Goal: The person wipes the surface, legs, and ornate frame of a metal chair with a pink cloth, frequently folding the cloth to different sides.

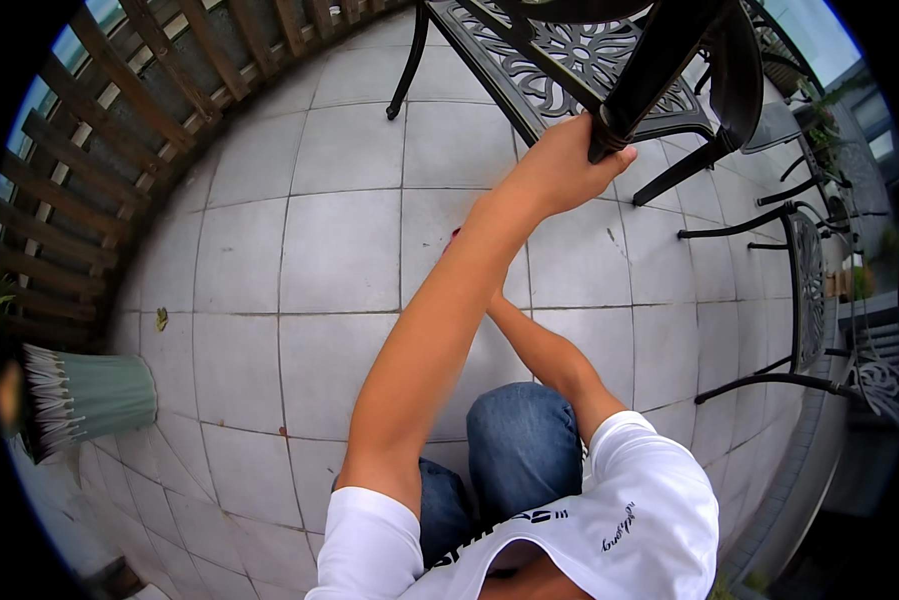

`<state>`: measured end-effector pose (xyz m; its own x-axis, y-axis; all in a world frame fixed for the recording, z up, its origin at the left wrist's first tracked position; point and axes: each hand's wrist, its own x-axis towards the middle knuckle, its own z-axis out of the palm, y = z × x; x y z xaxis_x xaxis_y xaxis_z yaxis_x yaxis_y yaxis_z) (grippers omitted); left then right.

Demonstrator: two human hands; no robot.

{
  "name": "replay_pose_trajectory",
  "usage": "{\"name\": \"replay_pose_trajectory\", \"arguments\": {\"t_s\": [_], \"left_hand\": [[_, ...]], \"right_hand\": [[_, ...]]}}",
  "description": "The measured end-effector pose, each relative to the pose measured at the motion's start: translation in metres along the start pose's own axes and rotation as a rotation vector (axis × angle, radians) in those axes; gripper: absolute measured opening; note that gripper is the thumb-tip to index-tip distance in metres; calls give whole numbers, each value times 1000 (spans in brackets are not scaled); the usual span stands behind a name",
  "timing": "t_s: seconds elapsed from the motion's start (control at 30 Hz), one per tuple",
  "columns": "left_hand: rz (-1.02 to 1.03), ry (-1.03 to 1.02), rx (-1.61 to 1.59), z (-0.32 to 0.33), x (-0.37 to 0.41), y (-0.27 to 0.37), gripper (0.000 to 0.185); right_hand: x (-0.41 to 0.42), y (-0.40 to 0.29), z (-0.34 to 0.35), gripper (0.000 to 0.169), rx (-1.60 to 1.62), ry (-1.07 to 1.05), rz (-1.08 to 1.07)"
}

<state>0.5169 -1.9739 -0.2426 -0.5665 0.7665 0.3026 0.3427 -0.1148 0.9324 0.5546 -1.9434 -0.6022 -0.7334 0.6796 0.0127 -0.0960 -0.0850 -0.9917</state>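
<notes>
My left hand is wrapped around the lower end of a dark metal furniture leg at the upper right. Whether this leg belongs to a table or a chair is unclear. Just behind it stands a black cast-metal seat with an openwork floral pattern. My right forearm passes beneath my left forearm, which hides the right hand. A small pinkish-red thing peeks out past the left forearm, near where the right hand would be; what it is cannot be made out.
Pale square tiles cover the ground. A slatted wooden fence curves along the left, with a green planter below it. On the right stands another black metal chair. A dry leaf lies near the fence.
</notes>
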Motion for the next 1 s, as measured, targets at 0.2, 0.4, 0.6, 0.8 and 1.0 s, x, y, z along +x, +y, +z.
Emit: {"name": "replay_pose_trajectory", "arguments": {"t_s": [0.2, 0.4, 0.6, 0.8, 1.0], "left_hand": [[145, -64, 126, -11, -3, -14, 47], [34, -93, 191, -93, -28, -50, 48], [-41, 73, 215, -198, -63, -33, 49], [-245, 143, 129, -182, -128, 0, 48], [-248, 307, -870, -144, -152, 13, 39]], "right_hand": [[-18, -30, -34, 35, -32, -60, 89], [-51, -165, -11, 50, 371, -68, 566], [-55, -272, 42, 68, 341, -253, 392], [-59, -347, 75, 59, -2, -325, 135], [-86, -421, 157, 45, -680, -644, -506]]}}
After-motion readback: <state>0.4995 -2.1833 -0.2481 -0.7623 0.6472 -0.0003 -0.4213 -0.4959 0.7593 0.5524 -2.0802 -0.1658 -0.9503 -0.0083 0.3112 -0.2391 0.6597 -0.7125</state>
